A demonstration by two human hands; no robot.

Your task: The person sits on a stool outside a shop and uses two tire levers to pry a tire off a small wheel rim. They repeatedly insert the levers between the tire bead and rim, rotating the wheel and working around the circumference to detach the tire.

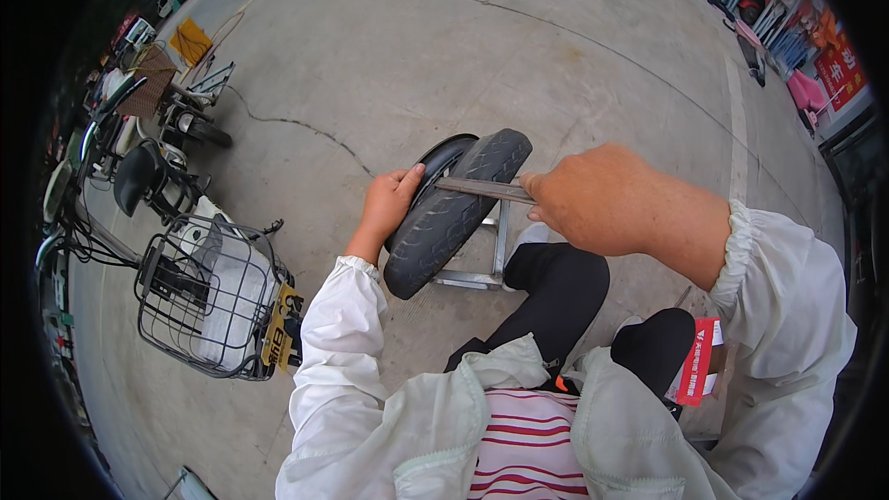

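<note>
A small black scooter wheel with a treaded tyre (460, 213) stands tilted in front of me, above a metal frame (470, 279). My left hand (389, 206) grips the wheel's left side, thumb on the edge near the rim and the other fingers mostly hidden. In my right hand (593, 199), closed in a fist, is a flat metal tyre lever (486, 189). The lever lies across the tyre, its far tip reaching the rim side. Whether the tip sits under the tyre's bead, I cannot tell.
An electric bike with a wire basket (208, 338) stands close on my left, another vehicle (199, 125) beyond it. A cable (306, 123) crosses the concrete floor (593, 56). Beside my right knee is a red-and-white box (696, 361). Goods and a red sign (841, 72) line the far right.
</note>
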